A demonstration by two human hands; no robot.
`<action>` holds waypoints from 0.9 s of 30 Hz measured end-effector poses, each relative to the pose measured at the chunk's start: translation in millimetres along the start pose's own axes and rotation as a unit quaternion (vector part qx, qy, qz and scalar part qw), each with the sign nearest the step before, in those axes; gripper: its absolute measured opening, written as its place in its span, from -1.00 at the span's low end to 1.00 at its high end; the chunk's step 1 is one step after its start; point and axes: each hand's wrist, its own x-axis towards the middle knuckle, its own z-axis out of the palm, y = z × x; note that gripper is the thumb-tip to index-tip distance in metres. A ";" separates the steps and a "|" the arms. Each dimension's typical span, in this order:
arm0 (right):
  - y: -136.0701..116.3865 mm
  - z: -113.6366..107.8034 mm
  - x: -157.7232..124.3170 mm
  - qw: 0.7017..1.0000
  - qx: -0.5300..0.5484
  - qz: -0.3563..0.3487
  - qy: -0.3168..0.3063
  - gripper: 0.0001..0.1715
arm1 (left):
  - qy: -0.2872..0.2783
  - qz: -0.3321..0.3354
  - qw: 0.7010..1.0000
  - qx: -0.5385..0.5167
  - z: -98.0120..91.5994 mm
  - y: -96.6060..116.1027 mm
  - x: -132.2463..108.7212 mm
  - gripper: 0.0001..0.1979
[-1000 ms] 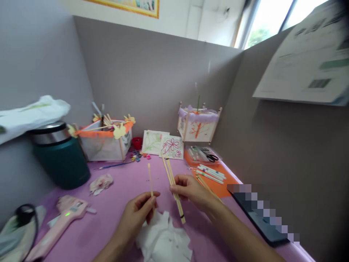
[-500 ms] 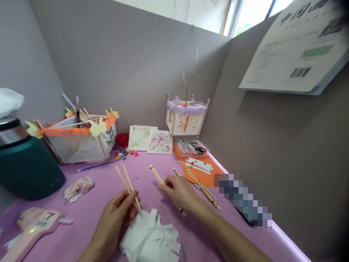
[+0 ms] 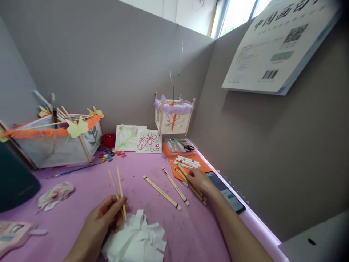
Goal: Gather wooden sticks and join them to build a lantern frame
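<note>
Two slim wooden sticks [image 3: 120, 184] stand up at a slant from my left hand [image 3: 105, 214], pinched between thumb and fingers. Just right of that hand lies a crumpled heap of white paper strips [image 3: 139, 236]. My right hand [image 3: 198, 179] has its fingers closed over the bundled wooden sticks [image 3: 201, 197] lying at the edge of the orange sheet; its fingertips are partly hidden. Left of it, a pair of dark-banded wooden sticks [image 3: 162, 193] lies on the purple table, and another banded pair [image 3: 175, 186] rests between.
At the back stand a paper lantern [image 3: 175, 123] and two drawn cards [image 3: 149, 141]. A larger lantern frame [image 3: 54, 153] holds brushes at left. White markers [image 3: 188, 161], scissors [image 3: 188, 148] and a phone [image 3: 226, 191] lie at right. A pink glue gun [image 3: 13, 234] sits front left.
My right hand has let go of the banded pair of sticks, now flat on the table, and moved right onto the stick bundle. The view has turned right; my left hand keeps its sticks.
</note>
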 end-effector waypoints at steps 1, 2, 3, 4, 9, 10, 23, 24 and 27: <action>2.0 -1.3 0.5 1.000 0.008 0.003 0.004 -0.80 | 0.003 -0.003 1.000 0.000 -0.2 -0.3 -0.2 -0.60; 3.6 -3.0 0.7 1.000 0.008 0.008 0.010 -0.78 | 0.005 -0.006 1.000 0.000 -0.3 -0.6 -0.3 -0.60; 4.7 -4.7 0.4 1.000 0.004 0.013 0.017 -0.76 | 0.007 -0.008 1.000 0.000 -0.3 -1.0 -0.3 -0.60; 5.3 -6.2 -0.3 1.000 -0.006 0.017 0.020 -0.75 | 0.007 -0.009 1.000 0.000 -0.2 -1.3 -0.1 -0.61; -0.1 -4.6 -5.9 0.997 -0.071 -0.003 -0.019 -0.77 | 0.001 -0.013 1.000 -0.001 0.7 -0.5 1.5 -0.61; -1.8 -3.1 -7.0 0.997 -0.077 -0.011 -0.025 -0.79 | 0.006 -0.007 1.000 0.000 1.3 0.9 1.1 -0.60; -120.3 4.6 -59.6 0.897 0.398 -0.158 -0.107 -0.78 | -0.031 0.065 0.995 -0.068 8.5 8.3 -5.3 -0.66; -136.7 11.5 -64.9 0.880 0.425 -0.178 -0.113 -0.78 | -0.036 0.084 0.994 -0.063 7.9 7.4 -4.5 -0.68; -171.3 35.7 -73.7 0.846 0.471 -0.232 -0.091 -0.80 | -0.037 0.175 0.983 -0.033 7.4 8.4 -3.6 -0.75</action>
